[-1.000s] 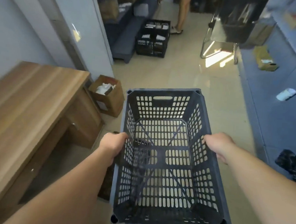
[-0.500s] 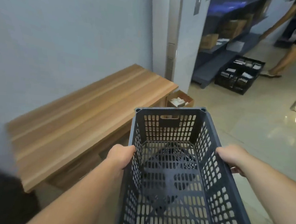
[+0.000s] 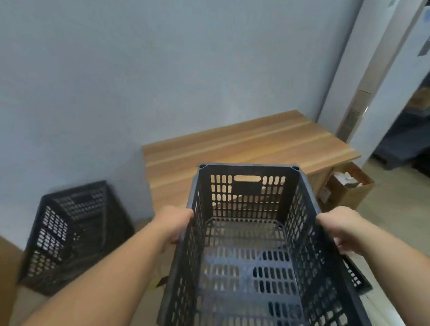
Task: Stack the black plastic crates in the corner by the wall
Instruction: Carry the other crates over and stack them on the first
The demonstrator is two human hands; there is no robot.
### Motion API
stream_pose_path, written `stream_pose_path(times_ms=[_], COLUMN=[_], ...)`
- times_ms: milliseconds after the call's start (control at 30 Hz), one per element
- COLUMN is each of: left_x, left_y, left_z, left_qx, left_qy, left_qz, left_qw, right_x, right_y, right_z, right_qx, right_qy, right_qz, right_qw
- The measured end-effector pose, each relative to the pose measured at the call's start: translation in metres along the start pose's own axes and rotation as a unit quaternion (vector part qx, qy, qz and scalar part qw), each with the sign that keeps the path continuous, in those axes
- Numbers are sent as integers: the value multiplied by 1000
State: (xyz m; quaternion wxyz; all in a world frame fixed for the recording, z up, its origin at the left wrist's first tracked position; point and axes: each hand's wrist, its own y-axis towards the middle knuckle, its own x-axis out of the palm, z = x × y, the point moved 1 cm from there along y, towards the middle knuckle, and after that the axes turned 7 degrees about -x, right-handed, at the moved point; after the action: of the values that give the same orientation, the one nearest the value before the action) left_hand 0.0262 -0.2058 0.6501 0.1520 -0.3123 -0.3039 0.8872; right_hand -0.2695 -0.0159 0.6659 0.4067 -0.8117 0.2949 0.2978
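I am watching the view swing left while the carried black perforated plastic crate point(image 3: 253, 254) is staying level and empty between both arms. What has just changed matters: a second black slotted plastic crate point(image 3: 74, 234) is now showing low on the left, tilted and sitting on the floor against the pale blue-grey wall point(image 3: 139, 68). I am taking that as the stacking spot, so the person is, in my judgement, arriving at the corner rather than travelling down the room.

The left hand point(image 3: 171, 226) is closing around the left rim of the carried crate, fingers curled over its edge. The right hand point(image 3: 344, 230) is clamping the right rim the same way, thumb on top and fingertips tucked underneath. Neither hand is loosening that I can see.

Compared with half a second ago, the long wooden bench top point(image 3: 248, 150) is sliding from the left of the picture to sit behind the crate's far wall, and the open brown cardboard box point(image 3: 349, 190) is now peeking out to the right of it. A second ago the crate was pointing down an open floor toward shelving; that aisle is now squeezed to the far right edge.

I am judging that the crate needs turning further left and lowering onto the waiting one, whose tilt could spoil a clean nesting.
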Motion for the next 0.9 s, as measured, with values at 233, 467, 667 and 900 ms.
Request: stream_pose_path(times_ms=[233, 467, 667, 900], left_x=[-101, -188, -261, -370], left_y=[1, -2, 19, 60], left_z=[-44, -89, -125, -156], left_qx=[-37, -76, -95, -104], left_qy=[-68, -138, -147, -168], left_qz=[60, 117, 162, 174], left_qw=[995, 981, 971, 965], right_x=[44, 94, 160, 244], right_y=[-28, -45, -62, -82], right_z=[-103, -192, -268, -368], right_qx=[-91, -148, -190, -220], right_qy=[-72, -68, -96, -95], right_qz=[-74, -147, -180, -201], right_qw=[991, 976, 960, 950])
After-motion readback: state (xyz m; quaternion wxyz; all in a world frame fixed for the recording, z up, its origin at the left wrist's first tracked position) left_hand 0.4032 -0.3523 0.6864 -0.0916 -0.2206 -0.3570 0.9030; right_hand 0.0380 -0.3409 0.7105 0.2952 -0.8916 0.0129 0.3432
